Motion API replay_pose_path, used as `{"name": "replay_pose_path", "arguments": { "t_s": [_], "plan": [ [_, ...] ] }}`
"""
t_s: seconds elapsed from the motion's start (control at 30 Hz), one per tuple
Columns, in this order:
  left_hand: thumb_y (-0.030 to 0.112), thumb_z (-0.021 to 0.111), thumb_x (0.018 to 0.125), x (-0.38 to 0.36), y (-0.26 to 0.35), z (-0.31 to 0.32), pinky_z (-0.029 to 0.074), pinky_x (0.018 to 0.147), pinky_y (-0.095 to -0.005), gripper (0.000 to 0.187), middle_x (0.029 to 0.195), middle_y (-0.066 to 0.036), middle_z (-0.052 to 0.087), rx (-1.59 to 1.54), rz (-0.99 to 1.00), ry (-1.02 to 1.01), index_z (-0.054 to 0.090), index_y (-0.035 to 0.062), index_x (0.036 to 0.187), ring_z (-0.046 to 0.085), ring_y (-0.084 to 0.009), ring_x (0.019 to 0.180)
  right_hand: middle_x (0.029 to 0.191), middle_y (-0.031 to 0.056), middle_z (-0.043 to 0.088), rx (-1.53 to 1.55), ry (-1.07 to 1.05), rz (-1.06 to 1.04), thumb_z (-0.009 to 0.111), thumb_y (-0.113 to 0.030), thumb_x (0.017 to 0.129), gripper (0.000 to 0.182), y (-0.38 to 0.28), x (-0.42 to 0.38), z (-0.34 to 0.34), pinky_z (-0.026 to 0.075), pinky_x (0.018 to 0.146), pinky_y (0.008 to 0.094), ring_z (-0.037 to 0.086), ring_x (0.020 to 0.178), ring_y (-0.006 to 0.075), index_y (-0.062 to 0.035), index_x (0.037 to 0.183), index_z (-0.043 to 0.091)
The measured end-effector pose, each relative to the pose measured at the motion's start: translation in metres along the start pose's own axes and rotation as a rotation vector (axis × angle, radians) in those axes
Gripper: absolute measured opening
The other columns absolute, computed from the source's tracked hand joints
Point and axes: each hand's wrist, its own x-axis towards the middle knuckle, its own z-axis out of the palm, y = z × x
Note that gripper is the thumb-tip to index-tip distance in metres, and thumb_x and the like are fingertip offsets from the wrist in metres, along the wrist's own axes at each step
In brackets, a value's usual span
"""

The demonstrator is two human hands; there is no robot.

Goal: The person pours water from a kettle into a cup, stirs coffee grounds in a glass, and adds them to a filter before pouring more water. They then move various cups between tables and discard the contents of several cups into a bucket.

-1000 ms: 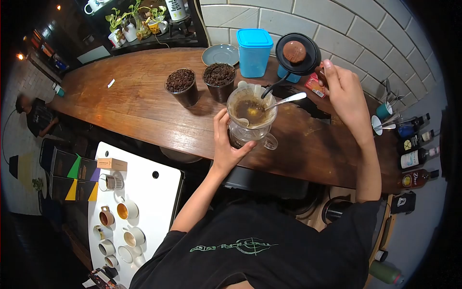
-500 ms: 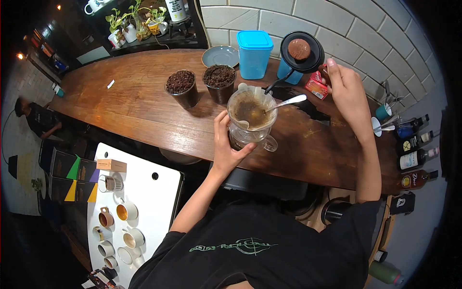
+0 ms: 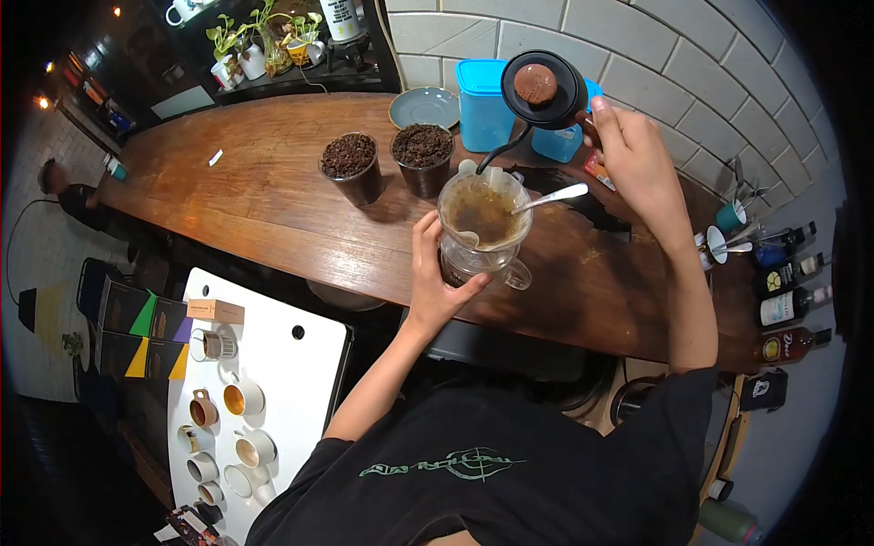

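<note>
My left hand (image 3: pixel 439 284) is wrapped round the side of a glass server (image 3: pixel 469 261). On top of the server sits a dripper with a paper filter (image 3: pixel 482 211) holding brown liquid, and a spoon (image 3: pixel 553 197) leans out of it. Raised above, my right hand (image 3: pixel 635 159) is closed on the handle of a black gooseneck kettle (image 3: pixel 557 102) with a brown lid knob. The kettle's spout tip is over the filter's back rim. Two cups of dark grounds, one nearer (image 3: pixel 350 167) and one beside it (image 3: pixel 423 158), stand left of the dripper.
Behind are a blue-lidded container (image 3: pixel 483 105), a grey-blue plate (image 3: pixel 424 108) and a partly hidden red box (image 3: pixel 596 170). Bottles (image 3: pixel 790 307) line the right. Several cups stand on a white table (image 3: pixel 300 382) at lower left. A person (image 3: pixel 80 200) is at far left.
My right hand has shifted the kettle left, and its spout tip now sits further left over the filter. The far-left person has moved slightly. My left hand keeps its hold.
</note>
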Motion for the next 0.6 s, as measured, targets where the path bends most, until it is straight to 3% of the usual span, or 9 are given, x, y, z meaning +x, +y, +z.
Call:
{"name": "replay_pose_path", "arguments": {
  "t_s": [0.17,0.23,0.37,0.43,0.6],
  "plan": [
    [0.054,0.080,0.072,-0.001,-0.001,0.002,0.040,0.104,-0.0468,0.099,0.135,-0.021,0.038,-0.016,-0.012,-0.004,0.034,-0.0001,0.140,0.046,-0.0367,0.125,0.070,0.0135,0.066,0.044,-0.029,-0.011,0.040,-0.038,0.104,0.055,0.004,0.001,0.004,0.048,0.063,0.0336,0.060,0.062,0.0195,0.0079,0.090,0.067],
    [0.053,0.081,0.071,-0.004,-0.004,0.007,0.041,0.104,-0.0453,0.103,0.136,-0.020,0.037,-0.190,-0.063,0.047,0.029,0.0006,0.143,0.046,-0.0343,0.125,0.064,0.0094,0.062,0.116,-0.001,-0.038,0.040,-0.039,0.103,0.056,0.015,0.004,0.005,0.047,0.059,0.0337,0.058,0.059,0.0166,0.0070,0.086,0.066],
    [0.050,0.083,0.070,-0.004,-0.005,0.005,0.042,0.104,-0.0443,0.105,0.137,-0.019,0.037,-0.165,-0.032,0.031,0.027,0.0014,0.144,0.046,-0.0330,0.126,0.058,0.0039,0.055,0.195,-0.114,0.032,0.040,-0.040,0.104,0.056,0.034,0.010,-0.003,0.042,0.051,0.0308,0.052,0.053,0.0115,0.0042,0.078,0.063],
    [0.056,0.080,0.072,-0.005,-0.003,0.005,0.041,0.105,-0.0442,0.104,0.138,-0.019,0.037,-0.238,-0.082,0.045,0.027,0.0012,0.144,0.045,-0.0323,0.127,0.054,-0.0016,0.046,0.345,-0.220,0.191,0.039,-0.042,0.104,0.053,0.033,0.007,-0.010,0.033,0.042,0.0256,0.041,0.046,0.0061,-0.0008,0.076,0.057],
    [0.070,0.065,0.078,-0.006,-0.006,0.008,0.037,0.107,-0.0446,0.104,0.139,-0.018,0.037,-0.367,-0.085,0.130,0.026,0.0009,0.144,0.045,-0.0308,0.126,0.054,-0.0065,0.038,0.651,-0.346,0.370,0.042,-0.040,0.103,0.044,0.051,0.007,-0.021,0.023,0.037,0.0213,0.027,0.041,0.0027,-0.0047,0.080,0.054]
  ]
}}
